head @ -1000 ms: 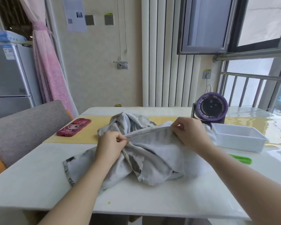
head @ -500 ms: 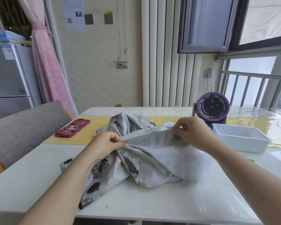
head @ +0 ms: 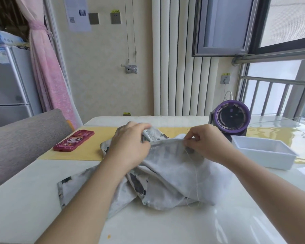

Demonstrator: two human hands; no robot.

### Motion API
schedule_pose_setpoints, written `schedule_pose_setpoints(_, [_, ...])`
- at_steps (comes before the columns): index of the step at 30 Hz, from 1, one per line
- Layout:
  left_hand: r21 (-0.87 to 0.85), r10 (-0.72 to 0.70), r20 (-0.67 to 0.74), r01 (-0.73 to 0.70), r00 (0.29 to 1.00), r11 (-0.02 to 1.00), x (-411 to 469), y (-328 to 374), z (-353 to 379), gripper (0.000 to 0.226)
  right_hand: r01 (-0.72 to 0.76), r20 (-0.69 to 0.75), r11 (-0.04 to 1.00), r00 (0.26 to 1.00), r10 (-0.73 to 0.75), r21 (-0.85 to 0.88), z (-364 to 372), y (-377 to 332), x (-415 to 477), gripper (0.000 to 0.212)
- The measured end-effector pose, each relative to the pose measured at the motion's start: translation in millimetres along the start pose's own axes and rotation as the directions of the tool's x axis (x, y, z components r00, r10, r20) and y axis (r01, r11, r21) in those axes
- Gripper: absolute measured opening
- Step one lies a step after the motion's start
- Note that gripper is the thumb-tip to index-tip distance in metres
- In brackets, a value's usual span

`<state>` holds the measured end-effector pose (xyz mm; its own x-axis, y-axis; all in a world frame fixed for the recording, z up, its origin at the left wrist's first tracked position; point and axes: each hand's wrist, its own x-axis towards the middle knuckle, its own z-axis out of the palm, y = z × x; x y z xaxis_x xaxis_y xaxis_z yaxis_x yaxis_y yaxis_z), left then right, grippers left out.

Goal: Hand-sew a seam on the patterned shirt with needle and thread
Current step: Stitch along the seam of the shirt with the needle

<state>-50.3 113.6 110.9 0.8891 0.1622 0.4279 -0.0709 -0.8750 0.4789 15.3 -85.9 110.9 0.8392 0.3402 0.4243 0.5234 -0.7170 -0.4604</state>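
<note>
On the white bench (head: 148, 226) the patterned shirt (head: 165, 176) lies heaped, with a loose thread (head: 196, 182) hanging down its right side. Farther back, the seam edge (head: 165, 140) runs left to right, taut between the hands. The left hand (head: 130, 147) grips its left end. The right hand (head: 208, 143) pinches the right end, with what looks like the needle (head: 188, 129) poking up above it. The next stitch likely starts there and works leftward.

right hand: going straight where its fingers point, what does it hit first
Likely the left hand, gripping the same shirt edge that the right hand pinches, its fingers pointing along it. Depth is unclear.
</note>
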Motion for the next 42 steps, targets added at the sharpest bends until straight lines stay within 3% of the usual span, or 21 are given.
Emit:
schedule_pose_setpoints(3, [0.072,0.178,-0.095,-0.172,0.979,0.982,-3,36,22,0.048,0.022,-0.004,1.000,1.000,-0.021,0.014,-1,-2,2,0.014])
schedule_pose_setpoints(5, [0.127,0.235,-0.051,-0.227,0.971,0.966,3,42,41,0.048,0.029,0.001,0.999,1.000,-0.029,0.015,-1,0,2,0.014])
schedule_pose_setpoints(7, [0.050,0.230,-0.008,-0.229,0.973,0.972,13,36,53,0.040,0.032,0.005,0.999,0.999,-0.032,0.018,-2,3,3,0.015])
schedule_pose_setpoints(11, [-0.282,0.167,0.023,-0.154,0.986,0.947,27,21,68,0.011,0.028,-0.001,0.999,1.000,-0.028,0.022,-4,10,7,0.018])
schedule_pose_setpoints(19, [-0.599,0.081,0.098,-0.007,0.992,0.801,51,10,79,0.010,0.047,0.068,0.997,0.996,-0.051,0.060,-2,23,38,0.018])
schedule_pose_setpoints(24, [-0.694,-0.022,0.174,0.139,0.984,0.706,58,1,91,0.011,0.003,0.246,0.996,0.969,-0.024,0.088,-5,31,54,0.007])
schedule_pose_setpoints(28, [-0.733,-0.088,0.245,0.244,0.966,0.635,56,-2,91,0.014,-0.077,0.168,0.968,0.985,0.037,0.238,-13,28,62,0.016])
schedule_pose_setpoints(32, [-0.749,-0.094,0.245,0.250,0.965,0.614,53,0,86,0.015,0.042,0.101,0.946,0.992,-0.078,0.323,-24,6,52,0.027])
schedule_pose_setpoints(34, [-0.746,-0.083,0.234,0.234,0.969,0.623,50,1,83,0.015,0.073,0.211,0.964,0.969,-0.129,0.255,-23,-4,42,0.028])
schedule_pose_setpoints(37, [-0.721,-0.067,0.230,0.217,0.971,0.658,47,0,80,0.015,0.056,0.399,0.996,0.913,-0.080,0.071,-14,-10,31,0.026])
schedule_pose_setpoints(42, [-0.685,-0.090,0.220,0.220,0.971,0.695,43,-1,78,0.013,0.011,0.479,0.996,0.877,0.034,-0.089,-9,-12,25,0.025])
